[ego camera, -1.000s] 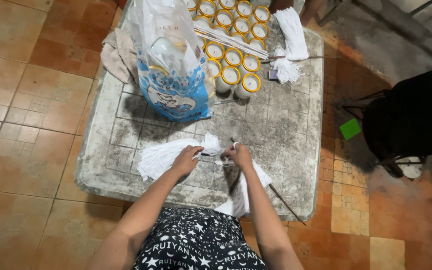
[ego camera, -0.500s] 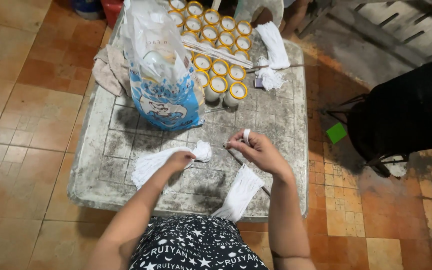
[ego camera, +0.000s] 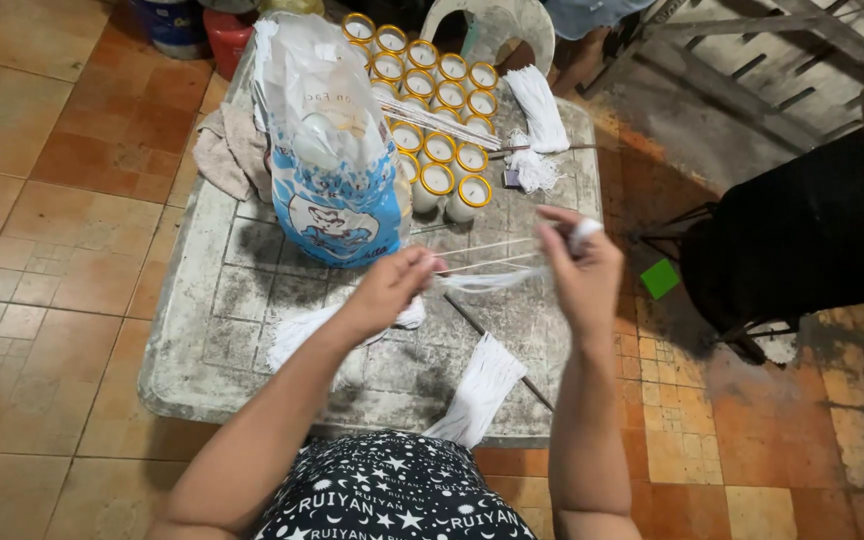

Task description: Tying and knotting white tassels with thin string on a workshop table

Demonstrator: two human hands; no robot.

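— What do the hands hold?
— At mid-frame, the left hand (ego camera: 392,290) and right hand (ego camera: 580,262) each pinch an end of a white wick strand (ego camera: 492,279), stretched above the table (ego camera: 252,300).
— Nearby?
— A wick bundle (ego camera: 480,388) lower down; candle jars (ego camera: 437,110) at top.

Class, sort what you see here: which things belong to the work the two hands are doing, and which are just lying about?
In the work:
- left hand and right hand, pulling a white strand taut between them
- white strand bundles on the slab
- thin sticks
- gold-rimmed cups

Lying about:
- printed plastic bag
- crumpled rag
- green block on the floor
- black chair
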